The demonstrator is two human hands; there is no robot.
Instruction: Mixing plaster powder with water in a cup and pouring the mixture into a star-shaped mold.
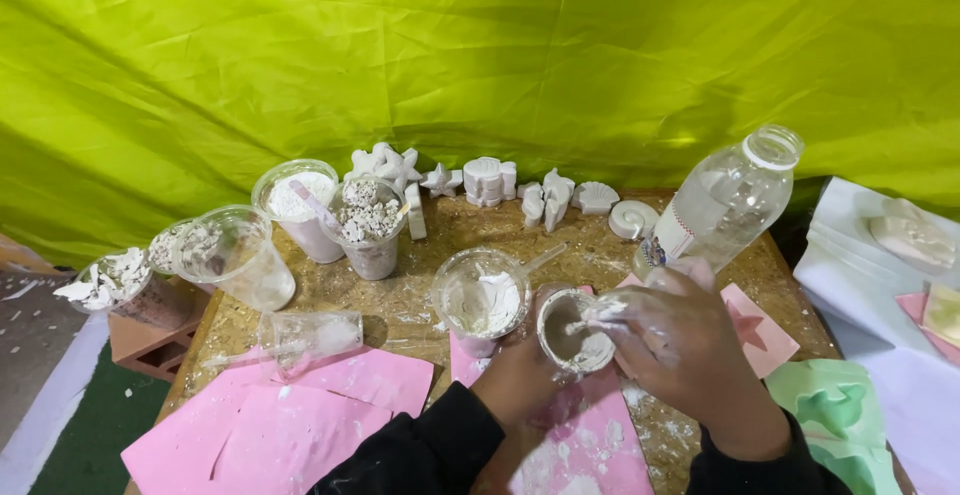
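Fingers of the right hand (675, 330) are pinched shut on a small stirring tool dipped into the small cup (577, 332) of white paste, while the left hand (520, 375) wraps closed around that cup from below, both dusted white. Just left of the cup stands a second plastic cup (482, 300) holding white mix. Beyond it, an open clear bottle (725, 200) leans, and white cast shapes (490, 182) line the far edge. Pink sheets (290, 420) lie on the speckled wooden table (410, 300) before a green cloth backdrop (480, 55).
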